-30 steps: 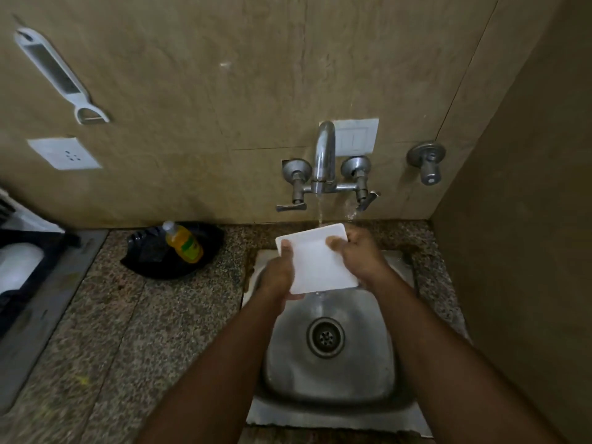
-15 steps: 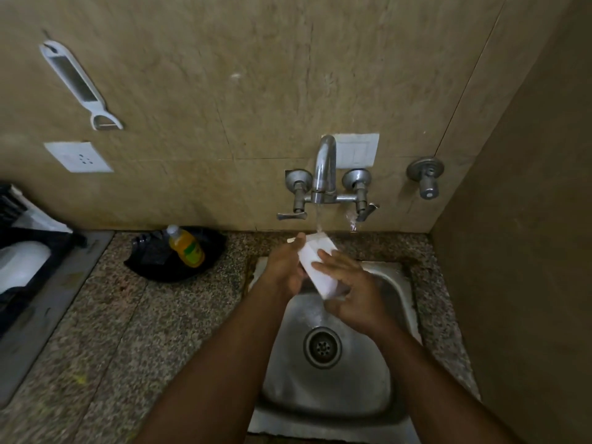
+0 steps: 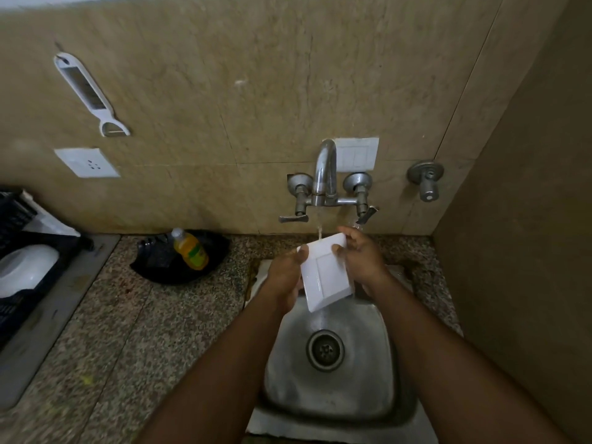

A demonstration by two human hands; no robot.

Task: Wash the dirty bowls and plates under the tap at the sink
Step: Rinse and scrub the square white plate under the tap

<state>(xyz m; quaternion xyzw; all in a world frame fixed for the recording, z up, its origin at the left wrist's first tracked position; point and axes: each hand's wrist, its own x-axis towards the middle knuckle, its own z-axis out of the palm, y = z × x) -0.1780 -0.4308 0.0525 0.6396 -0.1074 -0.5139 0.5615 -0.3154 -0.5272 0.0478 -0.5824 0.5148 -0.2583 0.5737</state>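
Note:
A white square plate (image 3: 325, 272) is held tilted over the steel sink (image 3: 330, 379), its underside facing me, under a thin stream from the tap (image 3: 325, 168). My left hand (image 3: 285, 278) grips the plate's left edge with the thumb on its face. My right hand (image 3: 362, 257) holds the right edge, fingers curled over the top corner. Water hits the plate's upper edge.
A yellow dish-soap bottle (image 3: 190, 249) lies on a black bag (image 3: 179, 264) on the granite counter (image 3: 128, 331) left of the sink. A white bowl (image 3: 25, 269) sits in a black rack (image 3: 45, 283) at far left. A wall (image 3: 528, 251) closes the right side.
The plate has been turned from edge-on to face-up toward me, showing its underside. My right hand moved from the plate's front to its right edge.

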